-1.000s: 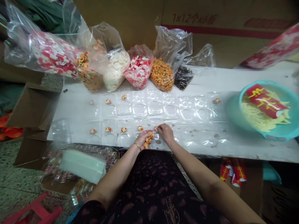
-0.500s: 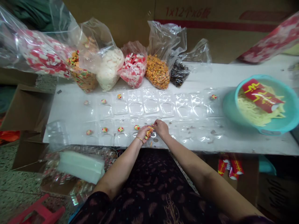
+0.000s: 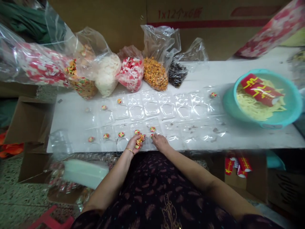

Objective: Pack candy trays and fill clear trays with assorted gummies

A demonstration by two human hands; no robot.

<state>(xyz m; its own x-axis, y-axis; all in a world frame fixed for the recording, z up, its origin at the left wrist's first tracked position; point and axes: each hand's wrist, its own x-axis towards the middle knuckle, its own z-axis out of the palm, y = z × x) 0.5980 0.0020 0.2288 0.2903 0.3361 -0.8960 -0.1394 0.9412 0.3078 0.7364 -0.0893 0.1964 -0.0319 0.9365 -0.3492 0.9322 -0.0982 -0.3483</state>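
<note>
Above the near edge of the white table, my left hand is cupped around a handful of small round red, yellow and green pieces. My right hand is closed in a pinch just to its right, with one similar piece at its fingertips. Whether that piece touches the surface below, I cannot tell. Clear plastic blister trays lie in two rows. Another piece sits in the near row just beyond my right fingers, and several more lie singly in compartments to the left.
Clear bags of white, red-and-white, orange and black bits stand along the back. At the right, a turquoise basin holds pale yellow strips and red cartons. An open cardboard box stands beyond the left edge.
My right hand has drawn away from my left and come down over the near row. A piece now shows in the compartment beyond it. The whole view has shifted slightly.
</note>
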